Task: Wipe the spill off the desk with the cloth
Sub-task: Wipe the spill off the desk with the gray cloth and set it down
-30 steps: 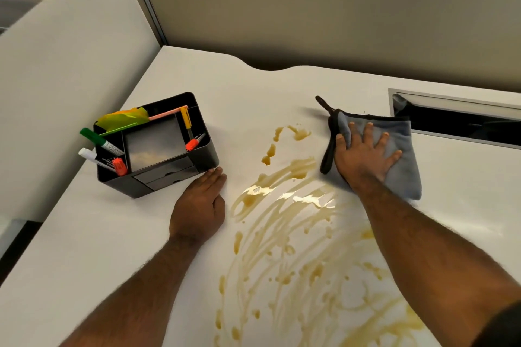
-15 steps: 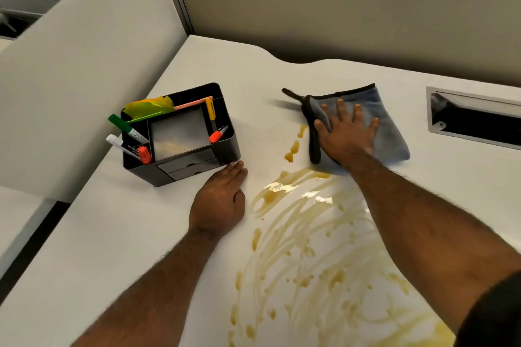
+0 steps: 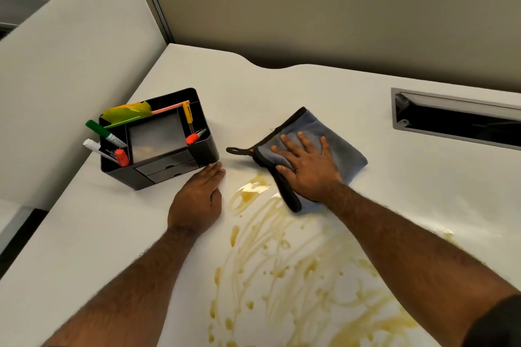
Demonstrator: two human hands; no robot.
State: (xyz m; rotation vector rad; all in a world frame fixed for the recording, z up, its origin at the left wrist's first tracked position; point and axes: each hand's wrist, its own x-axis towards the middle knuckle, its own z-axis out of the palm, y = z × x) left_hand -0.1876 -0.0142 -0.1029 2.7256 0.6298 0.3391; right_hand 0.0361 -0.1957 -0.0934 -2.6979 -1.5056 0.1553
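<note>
A grey-blue cloth [image 3: 339,146] with a black edge and hanging loop lies on the white desk [image 3: 282,87], at the far end of a tan, smeared spill [image 3: 282,265]. My right hand [image 3: 307,167] presses flat on the cloth with fingers spread, and the cloth's near black edge touches the top puddle of the spill. Streaks and drops run from there toward me and to the right, partly hidden under my right forearm. My left hand [image 3: 197,200] rests palm down on the desk left of the spill, fingertips against the black organiser.
A black desk organiser [image 3: 204,149] with markers and pens stands at the left, close to the spill. A white divider panel [image 3: 70,65] borders the desk on the left. A metal cable slot [image 3: 456,121] is recessed at the far right. A beige partition wall runs behind.
My right hand has slid the cloth leftward across the far end of the spill. The small drops that lay there no longer show. My left hand has stayed by the organiser.
</note>
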